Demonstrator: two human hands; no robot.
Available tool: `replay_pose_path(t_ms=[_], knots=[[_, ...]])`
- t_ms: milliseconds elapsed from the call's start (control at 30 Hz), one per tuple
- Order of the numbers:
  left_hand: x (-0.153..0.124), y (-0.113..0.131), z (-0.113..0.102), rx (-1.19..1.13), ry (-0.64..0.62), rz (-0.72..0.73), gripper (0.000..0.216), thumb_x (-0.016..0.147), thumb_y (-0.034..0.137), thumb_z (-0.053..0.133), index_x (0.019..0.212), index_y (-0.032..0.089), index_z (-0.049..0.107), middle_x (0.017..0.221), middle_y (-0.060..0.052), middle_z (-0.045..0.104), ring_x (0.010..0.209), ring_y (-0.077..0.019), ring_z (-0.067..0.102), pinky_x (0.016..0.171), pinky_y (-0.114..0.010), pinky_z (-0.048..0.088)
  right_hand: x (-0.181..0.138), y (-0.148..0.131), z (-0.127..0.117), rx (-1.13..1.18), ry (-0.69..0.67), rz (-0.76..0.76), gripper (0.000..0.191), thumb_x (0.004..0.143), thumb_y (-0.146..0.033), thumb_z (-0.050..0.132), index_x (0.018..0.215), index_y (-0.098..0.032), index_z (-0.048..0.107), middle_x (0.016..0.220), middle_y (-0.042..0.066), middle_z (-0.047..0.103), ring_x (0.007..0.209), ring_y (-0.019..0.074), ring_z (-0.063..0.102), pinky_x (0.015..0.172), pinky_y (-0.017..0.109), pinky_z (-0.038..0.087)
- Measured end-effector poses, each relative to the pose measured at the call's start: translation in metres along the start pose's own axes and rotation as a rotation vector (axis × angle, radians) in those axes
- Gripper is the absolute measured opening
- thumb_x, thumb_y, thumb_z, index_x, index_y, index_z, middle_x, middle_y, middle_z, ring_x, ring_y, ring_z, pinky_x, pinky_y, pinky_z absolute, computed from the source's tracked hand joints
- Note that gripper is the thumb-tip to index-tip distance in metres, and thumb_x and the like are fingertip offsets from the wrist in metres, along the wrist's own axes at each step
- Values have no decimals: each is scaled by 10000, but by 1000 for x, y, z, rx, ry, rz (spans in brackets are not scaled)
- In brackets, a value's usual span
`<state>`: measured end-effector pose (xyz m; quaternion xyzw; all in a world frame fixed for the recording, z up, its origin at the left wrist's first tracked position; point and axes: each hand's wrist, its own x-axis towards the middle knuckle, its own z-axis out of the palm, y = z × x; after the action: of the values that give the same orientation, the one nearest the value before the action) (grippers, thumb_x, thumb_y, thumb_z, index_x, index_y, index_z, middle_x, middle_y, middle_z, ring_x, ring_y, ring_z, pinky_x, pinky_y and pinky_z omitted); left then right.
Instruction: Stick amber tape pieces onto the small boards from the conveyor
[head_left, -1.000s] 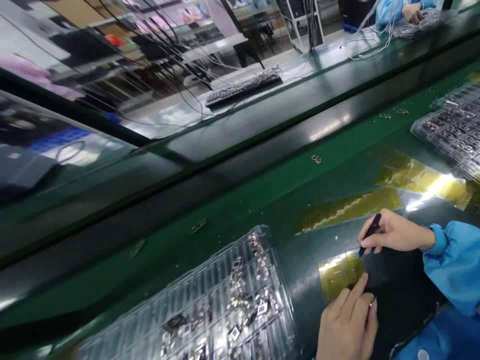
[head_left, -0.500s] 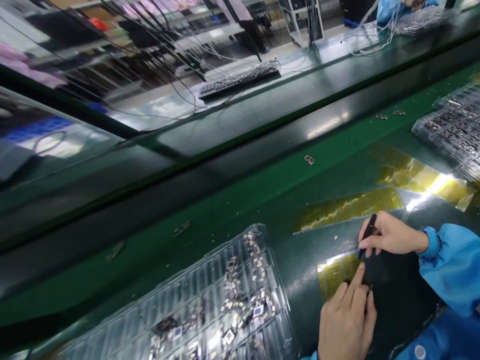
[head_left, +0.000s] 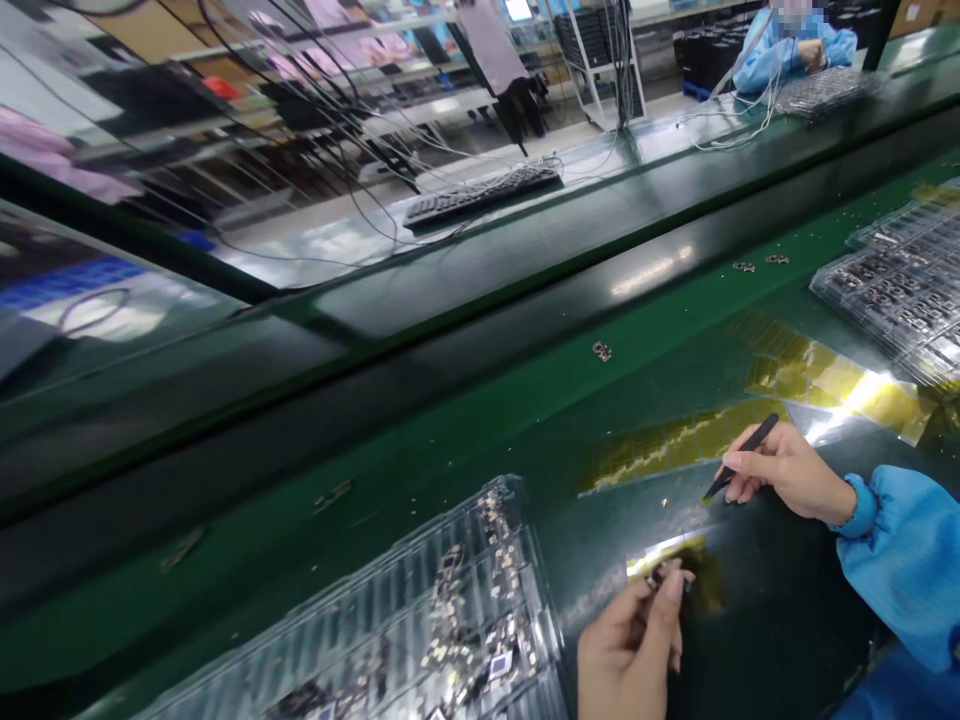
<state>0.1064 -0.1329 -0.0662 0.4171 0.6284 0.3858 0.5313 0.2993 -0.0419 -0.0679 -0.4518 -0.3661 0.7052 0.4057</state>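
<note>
My right hand (head_left: 787, 470) is closed round black tweezers (head_left: 756, 440), which slant down and left. A tiny yellowish bit shows at their tip, too small to make out. Lower down, my left hand (head_left: 630, 645) pinches a small circuit board (head_left: 661, 574) between thumb and fingertips; the fingers cover much of it. Beneath and behind that board lies a short sheet of yellow tape pieces (head_left: 701, 560). A longer yellow tape sheet (head_left: 660, 445) lies beyond the tweezers, and a small shiny bit (head_left: 664, 502) sits on the dark surface between them.
To the left is a clear plastic tray (head_left: 517, 520) with many small parts. Another filled tray (head_left: 900, 270) stands at right, near more yellow tape (head_left: 832, 380). Small boards (head_left: 601, 351) lie on a green belt (head_left: 525, 400). Beyond the ledge are a keyboard (head_left: 484, 192) and a person in blue (head_left: 832, 45).
My left hand has lifted off the tape sheet and now pinches a small board. The tweezers have moved up and away from that sheet. Boards on the belt have shifted left.
</note>
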Motion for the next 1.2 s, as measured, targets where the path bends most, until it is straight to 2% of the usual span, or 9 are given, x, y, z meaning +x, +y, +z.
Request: replay_pose_path(t_ms=[67, 133, 233, 567, 1200], knots=[[10, 6, 4, -239, -17, -147, 265, 720, 383, 664, 835, 145, 681, 573, -18, 620, 497, -112, 542, 483, -206, 455, -3, 2, 4, 53, 48, -27, 310, 662, -375, 731, 716, -96, 606, 631, 50, 682, 536, 138, 659, 468, 200, 516], [20, 11, 10, -424, -58, -259, 302, 653, 342, 733, 849, 125, 662, 662, -38, 653, 602, -125, 596, 543, -204, 486, -7, 6, 10, 78, 95, -56, 298, 672, -366, 729, 735, -105, 601, 652, 49, 687, 578, 154, 675, 484, 206, 530], [31, 14, 19, -538, -61, -341, 355, 598, 290, 778, 873, 116, 638, 715, -54, 679, 687, -144, 638, 616, -214, 513, -11, 12, 16, 74, 126, -86, 302, 668, -372, 731, 749, -118, 590, 672, 47, 690, 611, 172, 687, 491, 215, 544], [32, 14, 22, -518, -73, -322, 345, 674, 243, 726, 944, 94, 571, 748, -80, 699, 697, -153, 661, 654, -241, 528, -13, 13, 24, -118, 124, -160, 266, 711, -371, 686, 734, -116, 612, 639, 47, 667, 609, 174, 683, 492, 228, 546], [32, 13, 23, -508, -66, -328, 338, 660, 261, 731, 919, 94, 592, 704, -79, 700, 662, -149, 661, 622, -226, 517, -16, 12, 24, -222, 112, -181, 259, 722, -377, 671, 732, -122, 625, 642, 49, 664, 615, 176, 676, 509, 246, 548]])
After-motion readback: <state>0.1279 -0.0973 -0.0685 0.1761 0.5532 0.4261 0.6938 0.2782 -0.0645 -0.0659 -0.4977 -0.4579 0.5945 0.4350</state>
